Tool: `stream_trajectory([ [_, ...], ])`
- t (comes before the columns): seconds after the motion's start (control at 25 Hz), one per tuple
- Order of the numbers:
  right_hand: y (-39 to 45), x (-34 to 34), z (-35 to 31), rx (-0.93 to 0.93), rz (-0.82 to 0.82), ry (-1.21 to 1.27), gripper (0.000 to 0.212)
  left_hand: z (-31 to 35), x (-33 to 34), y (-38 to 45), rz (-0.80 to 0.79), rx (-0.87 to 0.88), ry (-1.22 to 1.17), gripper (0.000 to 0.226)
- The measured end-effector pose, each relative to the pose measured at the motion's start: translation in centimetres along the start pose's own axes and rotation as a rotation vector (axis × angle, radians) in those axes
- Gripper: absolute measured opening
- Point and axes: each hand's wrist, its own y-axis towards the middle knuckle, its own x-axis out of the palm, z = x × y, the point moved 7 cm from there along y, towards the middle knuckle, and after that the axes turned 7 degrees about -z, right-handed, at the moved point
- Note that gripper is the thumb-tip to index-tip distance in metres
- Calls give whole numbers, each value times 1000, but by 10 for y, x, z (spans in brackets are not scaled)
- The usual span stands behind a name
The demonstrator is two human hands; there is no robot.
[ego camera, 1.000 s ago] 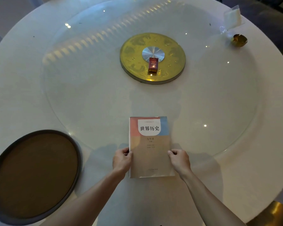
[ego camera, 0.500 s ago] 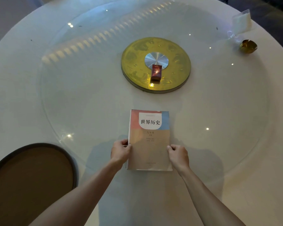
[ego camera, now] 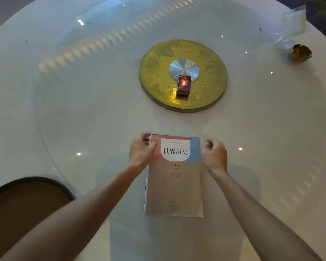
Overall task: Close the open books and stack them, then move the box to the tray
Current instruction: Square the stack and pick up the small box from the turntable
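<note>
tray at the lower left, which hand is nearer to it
Left. The left hand sits at the closed book's left edge, on the side toward the brown tray. The right hand is across the book, farther away.

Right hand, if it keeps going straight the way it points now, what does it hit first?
Likely the gold disc bearing the red box; the right hand points up-table, bare glass between. Height is unclear.

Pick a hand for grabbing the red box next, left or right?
Right, marginally. The red box sits on the gold disc, slightly nearer the right hand; the left hand touches the book.
</note>
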Motion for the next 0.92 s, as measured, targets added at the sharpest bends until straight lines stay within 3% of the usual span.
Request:
stream_trajectory([
  [0.24, 107, 1, -87, -95, -228, 187, 46, 86, 27, 103, -146, 49, -135, 41],
  [0.6, 161, 34, -121, -91, -522, 412, 65, 123, 78, 179, -315, 49, -142, 59],
  [0.72, 168, 43, -122, -84, -562, 452, 64, 122, 89, 198, -398, 6, -153, 66],
  [0.92, 178, 54, -119, -73, -578, 515, 48, 127, 90, 201, -401, 11, -172, 43],
])
